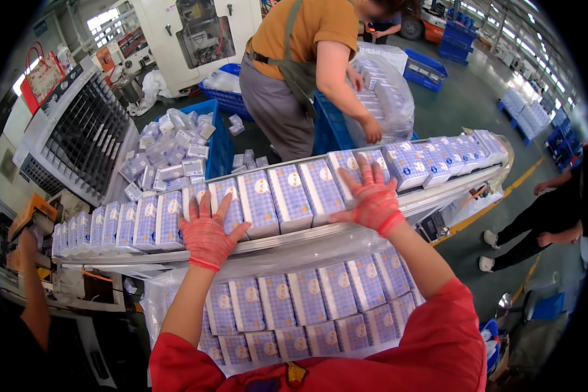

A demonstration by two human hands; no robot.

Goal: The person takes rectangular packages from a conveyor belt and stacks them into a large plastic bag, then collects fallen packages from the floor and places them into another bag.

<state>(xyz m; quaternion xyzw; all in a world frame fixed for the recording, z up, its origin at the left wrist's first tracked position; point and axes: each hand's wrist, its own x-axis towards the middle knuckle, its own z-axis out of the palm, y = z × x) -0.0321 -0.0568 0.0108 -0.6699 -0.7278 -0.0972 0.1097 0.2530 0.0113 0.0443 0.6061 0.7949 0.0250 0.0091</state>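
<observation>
- Resting open on conveyor (130, 259) packs (288, 199): left hand (209, 236), right hand (375, 204)
- Plastic bag (155, 307) below near edge: two rows (305, 297) showing already
- Belt's end-to-end lineup still unbagged

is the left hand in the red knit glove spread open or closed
Spread open: the left hand is over the row of lilac-checked rectangular packs, its fingers fanned apart and thumb out to the right.

Left hand (209, 235): you wear a thin red glove (206, 247) with pale flecks, its snug cuff (204, 264) at your wrist.
Right hand (374, 199): you wear a matching glove (380, 208), red with pale streaks.
Forearms (424, 259): bare between your gloves and sleeves.
Sleeves (447, 320): plain red, loose around your arms.
Top (366, 375): red, with a yellow motif (296, 374) and a dark patch (262, 385) low on your front.
</observation>
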